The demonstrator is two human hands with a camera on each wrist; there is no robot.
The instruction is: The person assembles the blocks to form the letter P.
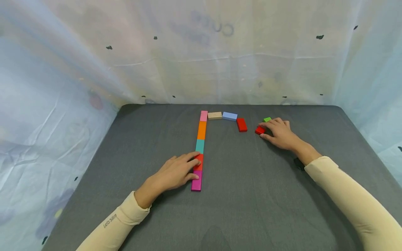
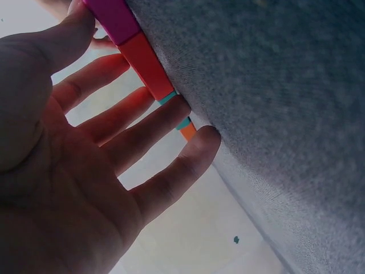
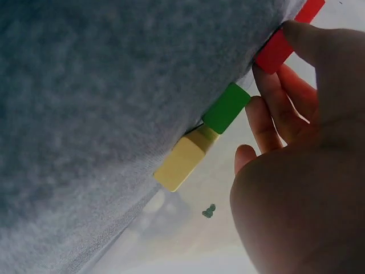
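Five flat blocks lie end to end in a line on the grey table (image 1: pixel 251 209): pink (image 1: pixel 203 115), orange (image 1: pixel 202 130), teal (image 1: pixel 200 145), red (image 1: pixel 198 162) and magenta (image 1: pixel 196 182). My left hand (image 1: pixel 188 167) lies flat with straight fingers (image 2: pixel 165 123) against the line's near end, touching the red block (image 2: pixel 147 65) and the magenta block (image 2: pixel 114 20). From the pink block a tan block (image 1: pixel 215 115), a blue block (image 1: pixel 230 116) and a second red block (image 1: pixel 241 124) run to the right. My right hand (image 1: pixel 267 130) pinches a small red block (image 1: pixel 259 130) between thumb and forefinger. A green block (image 1: pixel 267 119) sits just beyond it.
In the right wrist view a yellow block (image 3: pixel 179 161) lies next to the green block (image 3: pixel 226 107), hidden behind my hand in the head view. Pale plastic sheeting (image 1: pixel 201 62) hangs close round the table's back and sides.
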